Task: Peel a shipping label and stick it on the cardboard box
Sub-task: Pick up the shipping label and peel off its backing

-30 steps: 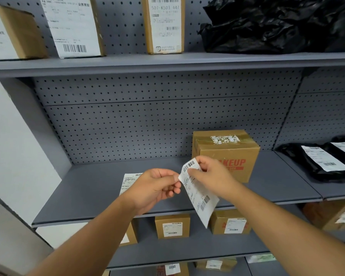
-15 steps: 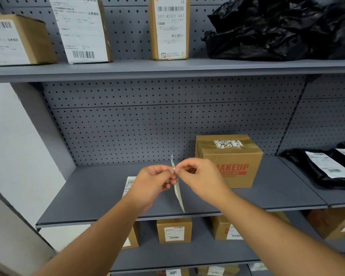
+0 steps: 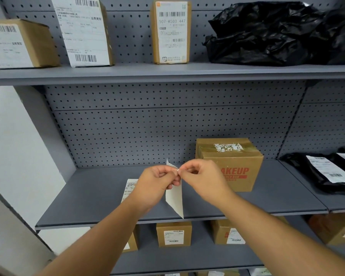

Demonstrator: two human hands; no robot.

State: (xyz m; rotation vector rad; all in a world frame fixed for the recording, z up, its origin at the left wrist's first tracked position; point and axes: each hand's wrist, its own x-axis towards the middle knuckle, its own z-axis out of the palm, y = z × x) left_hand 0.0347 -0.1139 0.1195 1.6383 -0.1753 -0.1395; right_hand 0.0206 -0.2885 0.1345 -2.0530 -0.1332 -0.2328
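**Two hands pinch one label corner**

Both hands meet above the grey shelf (image 3: 88, 198): left hand (image 3: 154, 184) and right hand (image 3: 202, 179) close their fingers (image 3: 177, 172) on the top of the shipping label (image 3: 175, 198). It hangs edge-on, blank cream backing showing, tapering to a point. Just behind and right sits the cardboard box (image 3: 232, 166), red lettering, torn paper on its taped top.

The shelf (image 3: 267, 188) is matt grey painted metal, with a perforated back panel (image 3: 147, 132). The cardboard box (image 3: 235, 166) is dull brown, sealed with glossy tape. The label (image 3: 175, 198) is plain matt paper. Upper right, crinkled black plastic bags (image 3: 267, 32) shine.
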